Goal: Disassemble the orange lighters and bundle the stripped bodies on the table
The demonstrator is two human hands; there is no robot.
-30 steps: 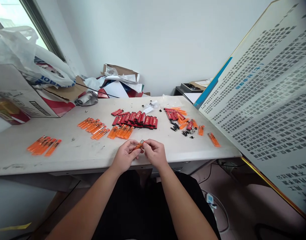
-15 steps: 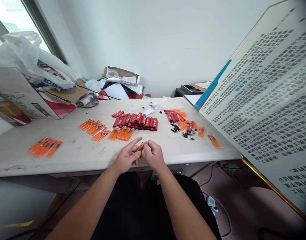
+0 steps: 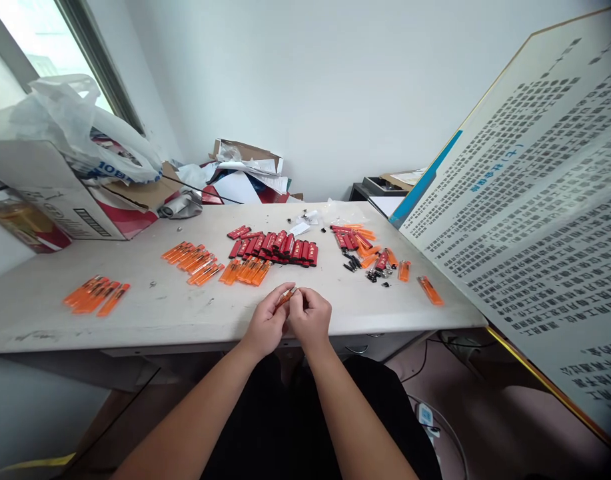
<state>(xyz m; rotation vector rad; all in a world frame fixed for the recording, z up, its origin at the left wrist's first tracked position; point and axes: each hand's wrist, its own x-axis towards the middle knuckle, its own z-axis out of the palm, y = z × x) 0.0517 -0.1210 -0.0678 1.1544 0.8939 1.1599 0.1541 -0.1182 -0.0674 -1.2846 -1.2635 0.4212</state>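
Note:
A small orange plastic lighter [image 3: 286, 298] sits between my left hand [image 3: 268, 321] and my right hand [image 3: 310, 317], just above the table's front edge. The fingers of both hands close on it and hide most of its body. Beyond my hands lie a tight row of red lighters [image 3: 274, 249] and several groups of orange lighter bodies [image 3: 246, 271], with more at the far left [image 3: 96, 295]. To the right are a mixed heap of red and orange lighters [image 3: 358, 237] and small black metal parts [image 3: 352, 263].
The lighters lie on a worn white table [image 3: 150, 313]. A cardboard box [image 3: 60, 200] with a white plastic bag stands at its back left. A large printed board [image 3: 515, 220] leans over the right edge, and crumpled papers and cardboard [image 3: 248, 173] are piled behind the table.
My left fingers have curled in around the orange lighter, which now tilts up to the right. The view has shifted slightly, so the table sits a little lower and further right.

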